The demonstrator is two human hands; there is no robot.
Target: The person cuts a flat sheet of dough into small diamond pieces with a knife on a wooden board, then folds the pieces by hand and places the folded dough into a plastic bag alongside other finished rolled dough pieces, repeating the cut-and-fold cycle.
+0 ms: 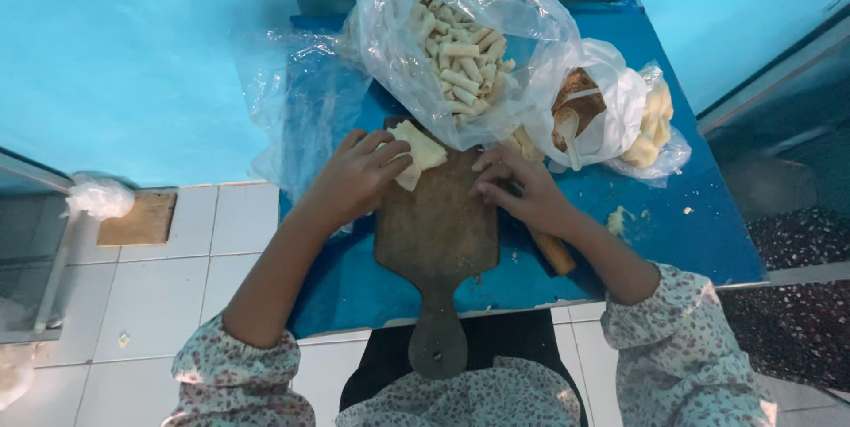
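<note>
A wooden cutting board (436,232) with a long handle lies on a blue table (673,241) in front of me. My left hand (354,174) rests at the board's far left corner and its fingers pinch a pale folded piece of dough (418,151). My right hand (524,188) lies on the board's right edge, fingers curled down, over a wooden rolling pin (553,252) whose end sticks out under my wrist. Whether that hand grips the pin is hidden.
A clear plastic bag (460,46) of several small rolled pastries stands behind the board. To its right is a white bag (593,104) with brown filling and a spoon, then a bag of pale dough (653,126). Empty plastic (292,99) lies at left. White floor tiles surround the table.
</note>
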